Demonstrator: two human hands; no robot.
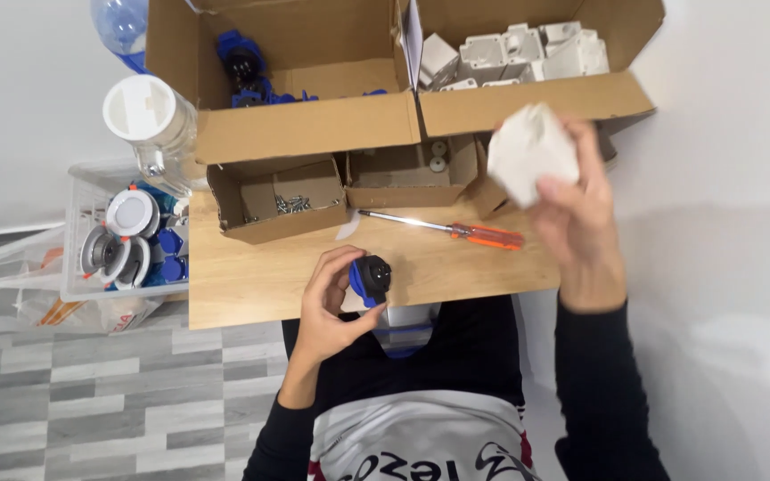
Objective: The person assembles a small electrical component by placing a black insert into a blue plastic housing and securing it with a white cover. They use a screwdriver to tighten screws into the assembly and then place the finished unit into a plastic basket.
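White plastic is the material of the housing [532, 151] gripped in the right hand [577, 223], whose fingers are closed around it and hold it raised above the far right corner of the wooden tabletop [251, 281]. The left hand [331, 303] is closed on a blue and black plug socket [370, 279], held at the near edge of the tabletop, well apart from the right hand. An orange-handled screwdriver [456, 230] lies flat on the wood between the two hands, touched by neither. Behind it stand two small open cardboard boxes: the left one [282, 200] holds loose screws, the right one [412, 169] small round parts. Farther back, a large cardboard box [305, 125] contains blue sockets, and a second large box [536, 98] beside it contains further white housings. To the left of the tabletop, a clear plastic crate [126, 240] holds round fittings, with a clear jar with a white lid [149, 120] just behind it
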